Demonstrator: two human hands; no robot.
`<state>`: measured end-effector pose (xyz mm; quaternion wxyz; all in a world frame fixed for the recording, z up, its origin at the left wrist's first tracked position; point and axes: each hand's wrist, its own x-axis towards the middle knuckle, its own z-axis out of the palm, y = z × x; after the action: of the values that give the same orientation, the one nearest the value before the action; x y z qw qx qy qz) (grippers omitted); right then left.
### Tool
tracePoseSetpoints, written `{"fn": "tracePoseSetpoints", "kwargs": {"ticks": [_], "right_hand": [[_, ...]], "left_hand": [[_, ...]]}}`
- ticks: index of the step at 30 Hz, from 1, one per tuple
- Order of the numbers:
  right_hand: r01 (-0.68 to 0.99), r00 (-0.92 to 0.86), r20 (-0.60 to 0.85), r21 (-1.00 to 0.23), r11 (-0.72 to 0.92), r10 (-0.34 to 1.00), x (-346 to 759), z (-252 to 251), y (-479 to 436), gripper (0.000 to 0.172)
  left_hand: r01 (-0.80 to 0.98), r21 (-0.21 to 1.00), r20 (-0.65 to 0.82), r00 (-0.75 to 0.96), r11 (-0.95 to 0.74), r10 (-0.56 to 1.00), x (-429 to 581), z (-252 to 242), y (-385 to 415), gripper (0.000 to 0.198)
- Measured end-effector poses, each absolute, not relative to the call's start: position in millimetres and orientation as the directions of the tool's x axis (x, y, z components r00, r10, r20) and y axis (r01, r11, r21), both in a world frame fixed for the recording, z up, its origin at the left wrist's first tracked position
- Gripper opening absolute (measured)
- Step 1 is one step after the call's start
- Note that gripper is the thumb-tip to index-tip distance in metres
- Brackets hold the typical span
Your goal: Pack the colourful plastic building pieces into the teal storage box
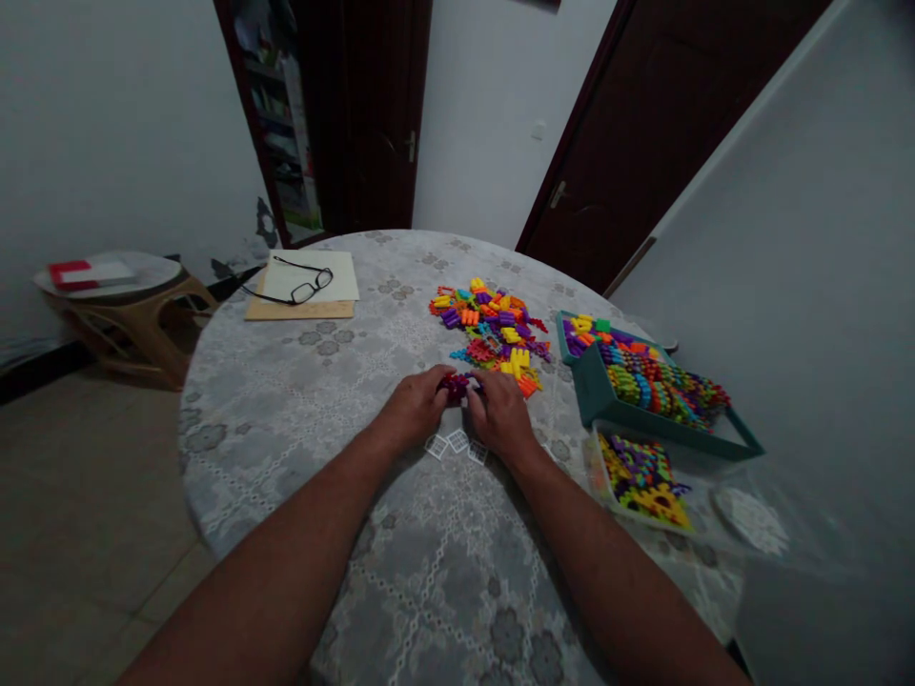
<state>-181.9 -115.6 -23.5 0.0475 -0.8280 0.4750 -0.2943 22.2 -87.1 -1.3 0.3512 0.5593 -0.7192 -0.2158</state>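
Observation:
My left hand (418, 405) and my right hand (498, 408) meet near the middle of the round table. Between them they grip dark red and purple plastic building pieces (456, 386), partly hidden by my fingers. The left fingers close on the red side, the right fingers on the purple side. Just beyond my hands lies a loose pile of colourful plastic building pieces (493, 324) in yellow, orange, purple, red and blue. On the near side, several small white square frames (457, 440) rest on the patterned tablecloth (436, 553).
A teal box (672, 415) with rows of colourful pieces and a clear tub (636, 510) of more pieces stand on the right. Black glasses (304, 289) lie on papers (343, 272) at the far left. A stool (143, 305) stands beyond the table's left edge.

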Motion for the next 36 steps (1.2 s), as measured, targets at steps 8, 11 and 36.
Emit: {"fn": "tracePoseSetpoints", "kwargs": {"ticks": [8, 11, 36], "right_hand": [[-0.830, 0.438, 0.351, -0.195, -0.522, -0.828, -187, -21, -114, 0.018], [-0.783, 0.503, 0.331, -0.217, -0.583, -0.798, -187, -15, -109, 0.014], [-0.469, 0.367, 0.560, -0.578, -0.667, -0.743, -190, -22, -111, 0.028]], "left_hand": [[-0.642, 0.752, 0.214, 0.018, 0.153, -0.977, 31, -1, -92, 0.015], [-0.626, 0.764, 0.203, 0.001, 0.157, -0.979, 30, -1, -92, 0.012], [-0.469, 0.850, 0.191, -0.150, 0.240, -0.970, 28, -12, -97, 0.038]]}}
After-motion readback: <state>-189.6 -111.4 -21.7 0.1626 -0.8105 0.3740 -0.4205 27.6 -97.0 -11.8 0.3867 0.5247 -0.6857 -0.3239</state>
